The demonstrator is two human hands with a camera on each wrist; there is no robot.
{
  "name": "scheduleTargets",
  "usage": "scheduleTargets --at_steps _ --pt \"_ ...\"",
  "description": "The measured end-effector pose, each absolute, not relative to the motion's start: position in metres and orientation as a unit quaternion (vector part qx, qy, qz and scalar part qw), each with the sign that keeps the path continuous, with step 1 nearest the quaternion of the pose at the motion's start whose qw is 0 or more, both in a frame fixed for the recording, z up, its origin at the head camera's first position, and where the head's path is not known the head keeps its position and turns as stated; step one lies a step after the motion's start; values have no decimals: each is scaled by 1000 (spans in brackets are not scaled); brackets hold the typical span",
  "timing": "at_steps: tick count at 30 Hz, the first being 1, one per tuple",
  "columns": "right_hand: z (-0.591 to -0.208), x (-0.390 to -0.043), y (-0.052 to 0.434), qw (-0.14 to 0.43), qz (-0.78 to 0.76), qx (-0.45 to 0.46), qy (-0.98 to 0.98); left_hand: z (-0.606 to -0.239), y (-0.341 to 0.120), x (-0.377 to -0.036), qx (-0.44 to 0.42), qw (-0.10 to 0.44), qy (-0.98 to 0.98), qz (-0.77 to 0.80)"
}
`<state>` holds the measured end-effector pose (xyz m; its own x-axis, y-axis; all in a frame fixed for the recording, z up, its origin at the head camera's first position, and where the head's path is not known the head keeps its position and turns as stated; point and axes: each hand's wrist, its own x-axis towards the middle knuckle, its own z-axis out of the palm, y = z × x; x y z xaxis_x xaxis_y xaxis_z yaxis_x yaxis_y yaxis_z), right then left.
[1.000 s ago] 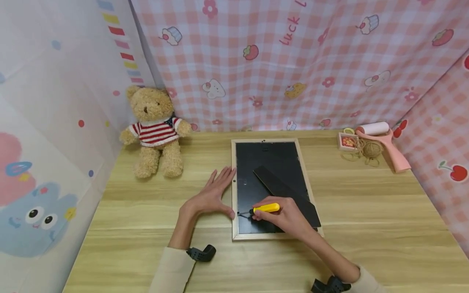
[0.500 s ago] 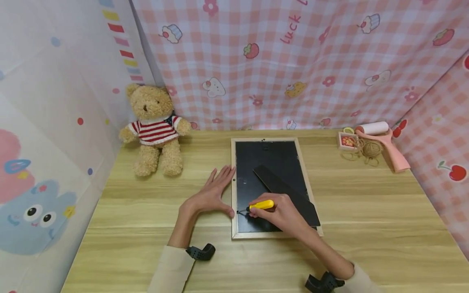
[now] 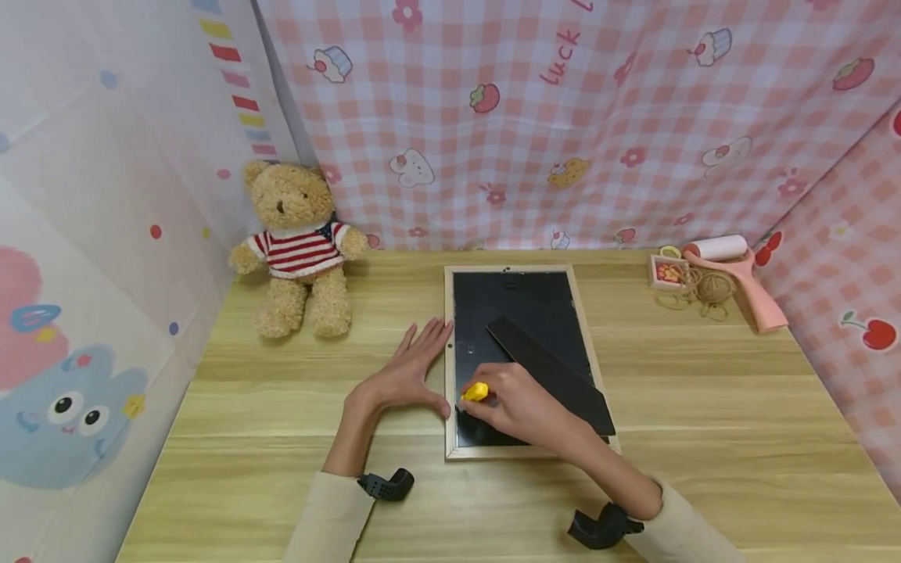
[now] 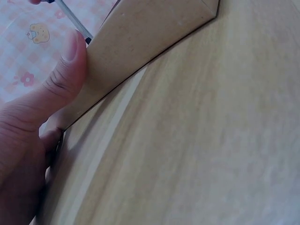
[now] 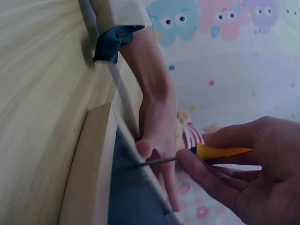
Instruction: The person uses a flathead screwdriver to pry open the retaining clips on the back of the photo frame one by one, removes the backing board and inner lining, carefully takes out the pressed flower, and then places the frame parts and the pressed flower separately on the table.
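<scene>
"Watching from this far off, what worries you most?"

"The wooden frame [image 3: 493, 453], to begin with. It lies black side up on the worktop [image 3: 704, 414]. My left hand [image 3: 403, 381] is spread wide, fingers straight, against its left side, but I see no brace on the right, so a rightward tug could slide it. Then the black backing [image 3: 531, 311]: a skid of the yellow screwdriver [image 3: 476, 392] would likely scratch it. The black strip [image 3: 563, 381] lies aslant on top, wide end over the right rim, so near the work that a turned wrist could catch it. Last, the left hand's thumb sits just beside the tip; a leftward slip might jab it."

"And your right hand [image 3: 512, 400]?"

"Narrow, fingers pinching the screwdriver, tip at the backing's left edge. What it meets there is too small for me to tell."

"Give me a count, biggest first."

"One worktop, one teddy bear [image 3: 299, 254], one frame, one backing, one strip, two hands, one pink lint roller [image 3: 760, 297], one screwdriver, two wrist cameras [image 3: 400, 486], one ball of twine [image 3: 714, 287], one small picture box [image 3: 669, 272], and one yellow ring [image 3: 669, 251], partly hidden."
</scene>
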<state>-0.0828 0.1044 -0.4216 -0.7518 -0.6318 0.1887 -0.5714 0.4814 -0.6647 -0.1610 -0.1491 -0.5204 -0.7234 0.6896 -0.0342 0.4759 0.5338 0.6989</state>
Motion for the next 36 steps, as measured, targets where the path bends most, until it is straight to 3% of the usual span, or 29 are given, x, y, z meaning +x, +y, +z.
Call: scheduleTargets --at_steps 3,10,16,29,36 --pt "-428 -86 105 21 -367 -372 853 -519 -149 -160 339 155 862 345" --pt "-432 -88 121 113 -472 -271 831 -517 -150 -161 342 157 861 343" --pt "-429 -95 116 127 -462 -276 833 -516 -149 -162 342 153 862 340" --pt "-411 -80 74 6 -285 -357 890 -515 -151 -161 340 157 862 341" --pt "-408 -78 70 18 -267 -363 893 -516 -150 -160 336 161 868 328"
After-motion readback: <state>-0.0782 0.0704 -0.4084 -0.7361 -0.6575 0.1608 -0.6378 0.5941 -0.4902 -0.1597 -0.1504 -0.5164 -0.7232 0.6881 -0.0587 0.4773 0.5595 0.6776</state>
